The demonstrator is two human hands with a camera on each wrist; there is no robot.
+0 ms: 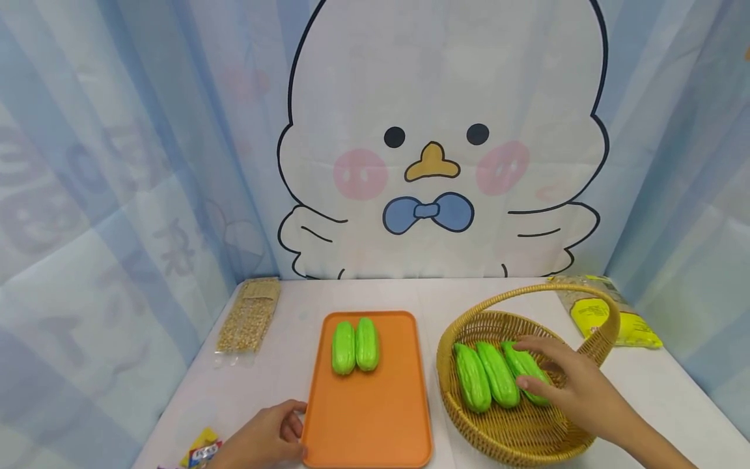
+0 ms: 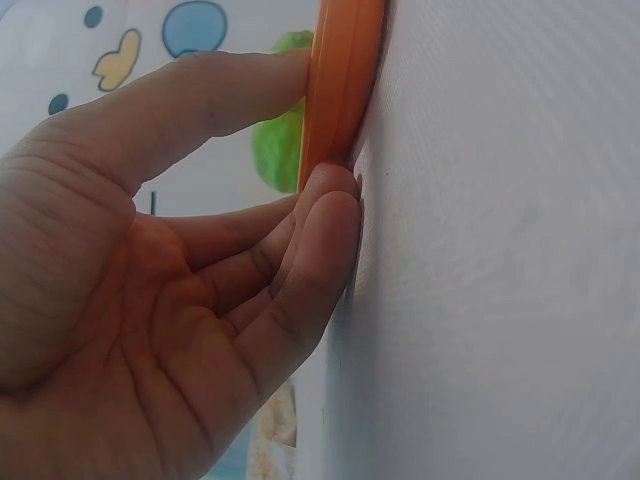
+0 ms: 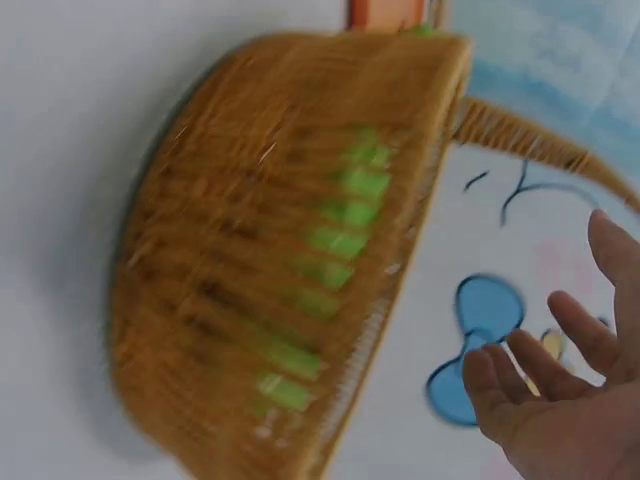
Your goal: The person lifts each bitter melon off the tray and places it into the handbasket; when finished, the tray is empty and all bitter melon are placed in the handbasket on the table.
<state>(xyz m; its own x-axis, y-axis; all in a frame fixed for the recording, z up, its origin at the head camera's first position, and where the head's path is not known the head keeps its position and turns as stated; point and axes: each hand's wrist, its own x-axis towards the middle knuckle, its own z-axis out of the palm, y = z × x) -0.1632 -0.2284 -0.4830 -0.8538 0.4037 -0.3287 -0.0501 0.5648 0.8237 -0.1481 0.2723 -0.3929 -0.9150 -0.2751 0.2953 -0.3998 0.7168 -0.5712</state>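
My left hand (image 1: 266,435) is at the left edge of an orange tray (image 1: 368,423). In the left wrist view, the thumb lies over the tray's rim (image 2: 340,100) and bent fingers meet its outer side, pinching the edge. Two green ridged gourds (image 1: 343,352) lie side by side near the tray's far end. Over the right side of a wicker basket (image 1: 498,451) hovers my right hand (image 1: 577,387), fingers spread and loosely bent. Three more gourds (image 1: 472,379) lie inside, the rightmost partly hidden by that hand. The right wrist view shows nothing in its fingers.
The basket's tall handle (image 1: 527,291) arches over it. A bag of grain (image 1: 249,319) lies at the back left and a yellow bag (image 1: 612,319) at the back right. Small colourful packets (image 1: 204,449) sit beside the left hand. A printed curtain (image 1: 433,247) hangs behind the white table.
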